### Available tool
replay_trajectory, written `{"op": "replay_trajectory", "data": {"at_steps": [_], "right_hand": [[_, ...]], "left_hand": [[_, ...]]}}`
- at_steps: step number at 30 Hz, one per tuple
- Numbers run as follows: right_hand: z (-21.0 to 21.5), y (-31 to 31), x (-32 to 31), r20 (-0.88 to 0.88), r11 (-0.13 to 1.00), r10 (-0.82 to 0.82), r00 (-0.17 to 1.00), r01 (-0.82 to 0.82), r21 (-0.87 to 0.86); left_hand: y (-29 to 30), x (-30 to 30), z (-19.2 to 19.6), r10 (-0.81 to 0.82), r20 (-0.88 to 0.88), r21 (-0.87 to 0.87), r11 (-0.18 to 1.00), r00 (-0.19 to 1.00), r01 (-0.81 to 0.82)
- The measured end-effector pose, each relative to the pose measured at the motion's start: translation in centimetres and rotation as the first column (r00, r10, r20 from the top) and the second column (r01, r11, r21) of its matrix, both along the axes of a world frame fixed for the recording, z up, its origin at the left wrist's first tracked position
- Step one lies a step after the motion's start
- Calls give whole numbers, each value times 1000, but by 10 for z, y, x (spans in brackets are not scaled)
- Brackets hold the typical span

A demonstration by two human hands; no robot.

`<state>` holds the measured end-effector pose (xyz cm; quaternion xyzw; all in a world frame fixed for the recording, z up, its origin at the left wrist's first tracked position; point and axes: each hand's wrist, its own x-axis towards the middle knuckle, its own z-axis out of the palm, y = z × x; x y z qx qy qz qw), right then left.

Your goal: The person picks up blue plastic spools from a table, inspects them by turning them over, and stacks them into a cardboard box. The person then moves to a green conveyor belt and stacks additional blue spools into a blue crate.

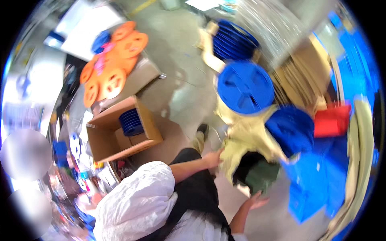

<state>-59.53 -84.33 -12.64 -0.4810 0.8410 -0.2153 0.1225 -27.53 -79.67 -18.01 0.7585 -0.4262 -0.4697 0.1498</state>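
My left hand (212,159) reaches to the near-left edge of a crumpled tan paper-like sheet (245,130). Motion blur hides whether its fingers grip that edge. Lower down, my right hand (256,201) is palm up with its fingers apart, close beside a dark green piece (262,175) in the sheet's dark opening. A round blue reel (245,87) lies flat at the far end of the sheet. Another blue reel (290,129) sits against its right side, and ribbed stacked blue reels (234,41) are beyond.
To the left, an open cardboard box (150,116) holds blue reels (131,122). Orange reel discs (116,64) lie on a box behind it. At right are stacked cardboard sheets (299,76), a red bin (331,120) and a blue container (309,186).
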Motion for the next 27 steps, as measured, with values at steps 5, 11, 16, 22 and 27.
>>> {"op": "replay_trajectory", "data": {"at_steps": [5,11,16,22,27], "right_hand": [[45,-24,94,-290,535,775,562,-827,-173],[51,-32,260,672,-91,736,82,-972,218],[9,-82,374,983,-314,185,-12,-948,48],[28,-195,430,490,-326,859,-148,-896,300],[46,-236,554,543,141,737,403,-877,460]], "left_hand": [[65,123,33,-163,-46,140,976,986,168],[164,261,35,151,109,469,864,983,-185],[171,373,29,551,211,176,791,808,-585],[152,428,9,918,-30,40,396,395,-917],[203,408,-94,804,132,21,583,580,-812]]}}
